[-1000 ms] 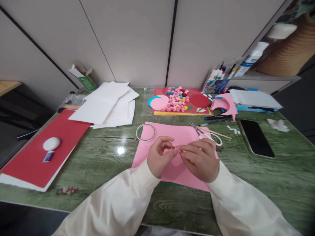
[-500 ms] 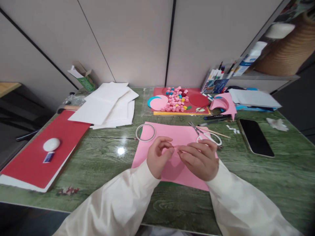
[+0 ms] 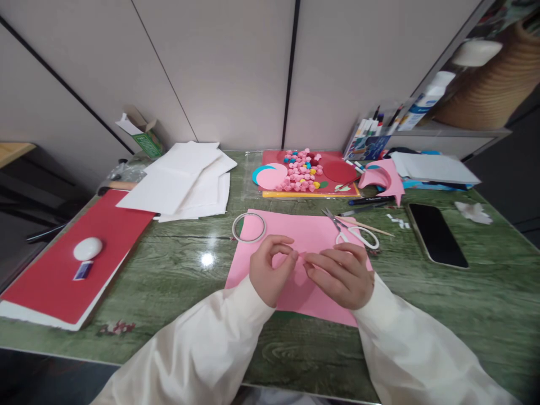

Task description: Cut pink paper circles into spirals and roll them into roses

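Note:
My left hand (image 3: 270, 271) pinches thumb and forefinger together over a pink paper sheet (image 3: 253, 264). Facing it, my right hand (image 3: 341, 275) has its fingers bent with the tips pressed together. Between the two sets of fingertips is a small pink piece (image 3: 301, 256), probably paper, which barely stands out from the sheet below. White-handled scissors (image 3: 370, 239) lie slightly open just beyond my right hand, on the sheet's corner. A roll of narrow tape (image 3: 234, 230) rests across the sheet's upper left corner.
At the back, small folded pink, blue and yellow paper pieces (image 3: 301, 174) lie on a red packet. White sheets (image 3: 177, 180) and a red board (image 3: 46, 275) with a glue stick (image 3: 83, 270) are on the left. To the right are a wooden stick (image 3: 379, 229) and a phone (image 3: 437, 235).
The fingertips of my two hands have drawn slightly apart, with the pink piece still between them. The camera view has shifted a little; the things on the table stay put.

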